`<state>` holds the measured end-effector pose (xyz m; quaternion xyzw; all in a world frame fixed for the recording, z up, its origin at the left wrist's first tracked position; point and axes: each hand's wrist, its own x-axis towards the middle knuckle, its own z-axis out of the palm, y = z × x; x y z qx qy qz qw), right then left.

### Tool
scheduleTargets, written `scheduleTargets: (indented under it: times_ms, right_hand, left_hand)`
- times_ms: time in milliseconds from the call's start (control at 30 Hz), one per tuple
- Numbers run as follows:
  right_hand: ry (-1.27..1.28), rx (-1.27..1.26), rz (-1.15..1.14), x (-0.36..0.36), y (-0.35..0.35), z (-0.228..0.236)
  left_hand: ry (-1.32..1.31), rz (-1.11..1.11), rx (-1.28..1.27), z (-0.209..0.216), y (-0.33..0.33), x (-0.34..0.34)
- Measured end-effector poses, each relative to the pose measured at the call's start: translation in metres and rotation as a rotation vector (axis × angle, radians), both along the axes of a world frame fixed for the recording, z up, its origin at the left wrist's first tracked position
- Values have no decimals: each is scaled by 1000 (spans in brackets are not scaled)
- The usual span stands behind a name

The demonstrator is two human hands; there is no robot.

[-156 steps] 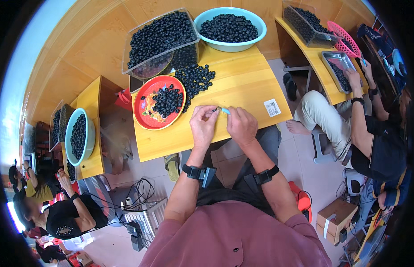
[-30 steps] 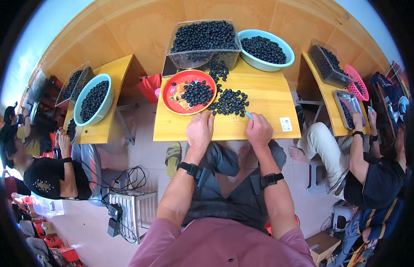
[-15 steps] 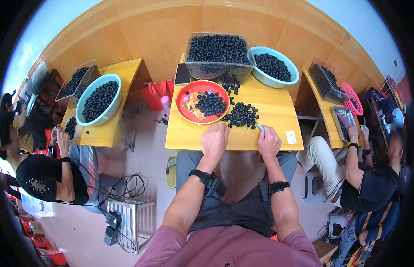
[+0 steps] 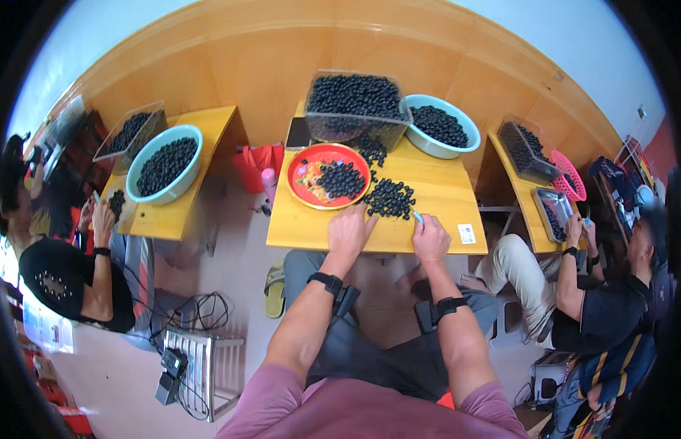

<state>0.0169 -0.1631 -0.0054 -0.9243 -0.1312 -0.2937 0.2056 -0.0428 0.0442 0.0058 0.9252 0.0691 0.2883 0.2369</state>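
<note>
Here your left hand [image 4: 350, 230] lies flat on the yellow bench [image 4: 443, 192], fingers spread and touching the near edge of the loose pile of dark berries [image 4: 389, 197], which sits just beside the red tray [image 4: 305, 192]. Your right hand [image 4: 430, 238] is curled around a small light-blue tool [image 4: 416, 216], its tip poking out toward the pile; the fingers look wrapped on it, though the grip itself is too small to read surely. The berries seem small, round and light, likely to roll off the bench if nudged and probably soft enough to bruise, so take them gently from the sides, one at a time, rather than pressing down. More fill the clear bin [image 4: 353, 102] and the pale blue bowl [image 4: 453, 150] at the far edge.
</note>
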Motion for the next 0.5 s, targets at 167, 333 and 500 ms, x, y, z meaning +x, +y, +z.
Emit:
scheduleTargets:
  times_ms: [167,333,500]
  right_hand:
    - [-18,21,52,4,-2,-12]
    - [-19,44,75,3,-2,-10]
    - [-43,61,112,-1,-1,-1]
  left_hand:
    - [23,19,28,-9,3,-1]
    - [37,-11,-11,-3,5,-5]
    - [118,-31,-31,2,4,-8]
